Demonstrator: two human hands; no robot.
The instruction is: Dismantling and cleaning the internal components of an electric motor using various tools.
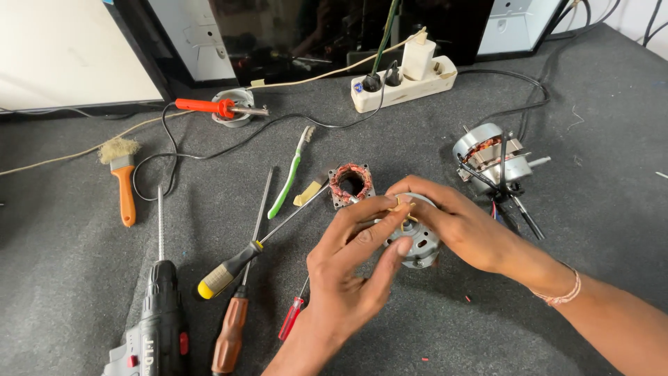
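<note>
Centre frame: left hand (pixel 348 257) and right hand (pixel 456 223) both pinched on the round metal motor housing (pixel 417 240); judged best to brace housing steady while fingertips work the tan piece (pixel 403 207) on top.

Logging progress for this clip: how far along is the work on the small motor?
Done: the copper-wound core lies out on the mat, apart from the metal motor cover. In hand: the left hand and right hand both pinch small tan strips on top of the cover. Left: core and cover are still separate; the second motor sits untouched to the right, and the screwdrivers lie idle.
</note>
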